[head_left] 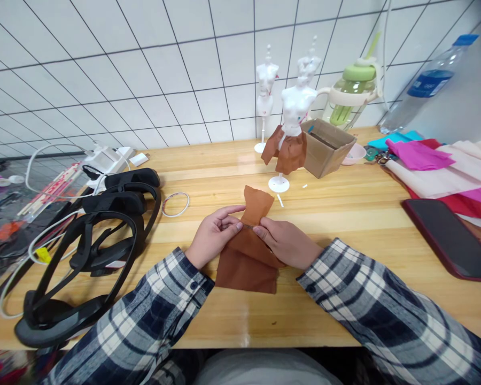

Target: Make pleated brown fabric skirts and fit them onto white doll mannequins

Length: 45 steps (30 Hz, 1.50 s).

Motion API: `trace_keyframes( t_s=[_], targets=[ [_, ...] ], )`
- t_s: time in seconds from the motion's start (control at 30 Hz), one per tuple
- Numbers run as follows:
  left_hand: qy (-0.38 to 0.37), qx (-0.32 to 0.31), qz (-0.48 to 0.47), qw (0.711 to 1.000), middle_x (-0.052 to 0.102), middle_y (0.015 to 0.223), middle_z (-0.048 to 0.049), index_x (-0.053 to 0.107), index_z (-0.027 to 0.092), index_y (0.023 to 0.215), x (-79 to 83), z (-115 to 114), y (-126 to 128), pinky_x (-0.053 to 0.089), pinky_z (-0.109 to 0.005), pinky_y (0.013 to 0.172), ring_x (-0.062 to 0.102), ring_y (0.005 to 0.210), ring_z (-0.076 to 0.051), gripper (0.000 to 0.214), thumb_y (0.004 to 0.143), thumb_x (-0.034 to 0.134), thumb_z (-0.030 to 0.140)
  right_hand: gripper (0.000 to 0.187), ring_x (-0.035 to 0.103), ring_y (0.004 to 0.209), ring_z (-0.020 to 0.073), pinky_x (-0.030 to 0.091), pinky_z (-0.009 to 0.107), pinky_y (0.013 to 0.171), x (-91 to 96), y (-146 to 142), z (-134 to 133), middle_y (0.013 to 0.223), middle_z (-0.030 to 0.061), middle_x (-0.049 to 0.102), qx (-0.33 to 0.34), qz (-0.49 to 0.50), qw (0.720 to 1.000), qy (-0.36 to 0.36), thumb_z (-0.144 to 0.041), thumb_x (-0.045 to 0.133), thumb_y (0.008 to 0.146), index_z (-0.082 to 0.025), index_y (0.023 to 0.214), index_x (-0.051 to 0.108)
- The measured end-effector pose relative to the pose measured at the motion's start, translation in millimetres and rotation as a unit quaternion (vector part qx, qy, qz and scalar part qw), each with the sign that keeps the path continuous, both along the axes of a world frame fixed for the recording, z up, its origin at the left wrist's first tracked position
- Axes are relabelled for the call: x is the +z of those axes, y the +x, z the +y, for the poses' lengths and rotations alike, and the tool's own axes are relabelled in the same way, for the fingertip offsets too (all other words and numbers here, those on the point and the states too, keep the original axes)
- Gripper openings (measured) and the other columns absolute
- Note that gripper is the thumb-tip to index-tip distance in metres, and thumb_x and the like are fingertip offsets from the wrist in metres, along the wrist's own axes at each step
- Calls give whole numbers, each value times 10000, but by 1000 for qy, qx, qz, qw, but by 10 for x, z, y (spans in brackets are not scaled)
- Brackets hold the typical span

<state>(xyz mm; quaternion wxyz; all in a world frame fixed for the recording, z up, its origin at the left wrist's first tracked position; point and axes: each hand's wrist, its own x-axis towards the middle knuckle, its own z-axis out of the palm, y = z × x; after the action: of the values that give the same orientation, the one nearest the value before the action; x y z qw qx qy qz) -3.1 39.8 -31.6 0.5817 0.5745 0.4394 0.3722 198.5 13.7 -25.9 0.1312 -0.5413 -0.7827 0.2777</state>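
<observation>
A brown piece of fabric (246, 262) lies on the wooden table (344, 224) in front of me. My left hand (214, 235) pinches the cloth at its narrow middle from the left. My right hand (288, 243) rests on it and pinches the same spot from the right. The fingertips of both hands nearly meet there. Behind the cloth stands a white doll mannequin (294, 107) on a round base, with brown fabric (286, 152) draped around its waist. A second bare white mannequin (265, 91) stands further back.
Black headsets with cables (100, 240) lie at the left, a wire ring (175, 204) beside them. A cardboard box (328, 145), a green-lidded jug (353, 96) and a water bottle (428, 85) stand at the back right. Coloured paper sheets (433, 166) and a dark phone (451, 238) lie at the right.
</observation>
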Motion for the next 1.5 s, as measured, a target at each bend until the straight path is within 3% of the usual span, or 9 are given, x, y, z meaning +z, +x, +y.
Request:
trace_keyframes(
  t_s=[0.3, 1.0, 1.5],
  targets=[
    [-38, 15, -18, 999, 691, 821, -17, 615, 176, 1226, 25, 1, 7, 466, -231, 712, 619, 726, -125, 517, 747, 757, 308, 342, 543, 666, 151, 321, 257, 613, -15, -12, 6, 703, 7, 572, 2, 26, 1000, -9, -415, 267, 1020, -215, 814, 454],
    [-21, 22, -10, 999, 650, 801, -4, 595, 187, 1240, 14, 4, 4, 465, -219, 682, 589, 707, -111, 524, 755, 746, 311, 392, 535, 673, 144, 334, 259, 628, -19, 10, 4, 705, 1, 569, 1, 38, 999, -29, -445, 253, 1017, -214, 789, 474],
    [-35, -14, -1, 999, 669, 804, -9, 540, 169, 1294, 38, -18, 25, 448, -229, 687, 597, 719, -116, 608, 742, 753, 306, 405, 552, 685, 154, 308, 267, 613, -26, -11, -3, 735, 21, 604, -3, 9, 1000, -20, -462, 236, 1016, -208, 820, 482]
  ],
)
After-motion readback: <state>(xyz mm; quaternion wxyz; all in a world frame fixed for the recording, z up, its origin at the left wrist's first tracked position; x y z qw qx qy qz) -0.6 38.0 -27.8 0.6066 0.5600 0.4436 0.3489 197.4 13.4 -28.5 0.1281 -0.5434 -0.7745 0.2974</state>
